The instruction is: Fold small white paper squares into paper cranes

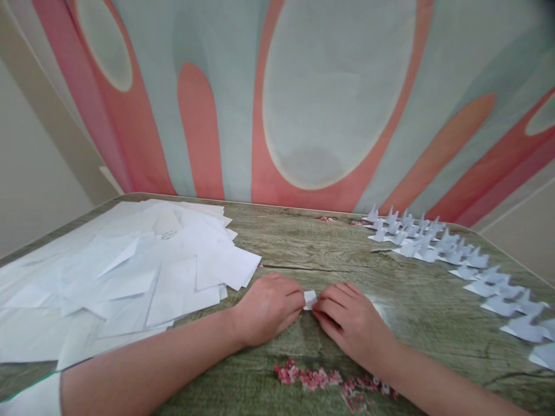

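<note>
A small folded piece of white paper (309, 300) shows between my two hands, a little above the wood-patterned table or resting on it; I cannot tell which. My left hand (272, 306) pinches its left side with the fingers pressed together. On the opposite side, the fingertips of my right hand (353, 318) are closed on the paper's right edge. Most of the paper is hidden behind my fingers, so its full shape does not show.
A wide heap of loose white paper sheets (173, 289) covers the table's left side. Several folded white paper figures, like small cranes (451, 248), stand in rows along the right. The wood-patterned table (295, 242) bears printed pink flowers (307, 377). A patterned wall covering (338, 104) rises behind.
</note>
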### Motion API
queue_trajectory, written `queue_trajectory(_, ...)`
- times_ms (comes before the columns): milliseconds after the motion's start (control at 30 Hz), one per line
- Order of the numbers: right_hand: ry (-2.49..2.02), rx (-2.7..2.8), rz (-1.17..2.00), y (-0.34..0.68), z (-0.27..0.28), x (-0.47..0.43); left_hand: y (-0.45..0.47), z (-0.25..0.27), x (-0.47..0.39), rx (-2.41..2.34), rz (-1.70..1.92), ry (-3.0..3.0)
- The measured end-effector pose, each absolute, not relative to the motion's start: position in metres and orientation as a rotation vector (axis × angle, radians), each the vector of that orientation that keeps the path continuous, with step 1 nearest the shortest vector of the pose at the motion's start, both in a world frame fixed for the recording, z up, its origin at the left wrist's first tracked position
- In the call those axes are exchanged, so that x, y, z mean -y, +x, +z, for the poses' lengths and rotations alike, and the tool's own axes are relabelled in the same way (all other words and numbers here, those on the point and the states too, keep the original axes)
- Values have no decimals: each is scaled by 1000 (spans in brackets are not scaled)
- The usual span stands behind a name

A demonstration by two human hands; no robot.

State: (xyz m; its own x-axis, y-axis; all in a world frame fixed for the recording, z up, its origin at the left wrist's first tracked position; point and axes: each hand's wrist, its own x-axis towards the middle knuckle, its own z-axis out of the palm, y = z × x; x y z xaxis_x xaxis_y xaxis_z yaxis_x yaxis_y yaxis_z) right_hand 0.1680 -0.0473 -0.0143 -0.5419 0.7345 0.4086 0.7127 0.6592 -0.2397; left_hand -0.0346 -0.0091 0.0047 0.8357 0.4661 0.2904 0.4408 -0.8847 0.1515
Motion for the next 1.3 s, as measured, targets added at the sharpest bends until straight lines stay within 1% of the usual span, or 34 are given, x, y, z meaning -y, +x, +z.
queue_trajectory(200,-1210,2208,509,171,-13,44,-35,9,11,-747,456,2843)
queue_trajectory(400,-1302,2115,682,170,-9,42,-33,10,10,-843,470,2620)
queue_trajectory(633,-1385,2124,729,172,-6,40,-26,8,9,-938,539,2460)
queue_trajectory(867,-1457,2137,691,169,-5,38,-20,6,9,-1022,582,2378)
queue_trajectory(1100,-1487,2166,626,167,-7,36,-19,5,11,-1074,588,2405)
queue_trajectory(1300,-1481,2193,595,167,-6,36,-23,6,12,-999,528,2586)
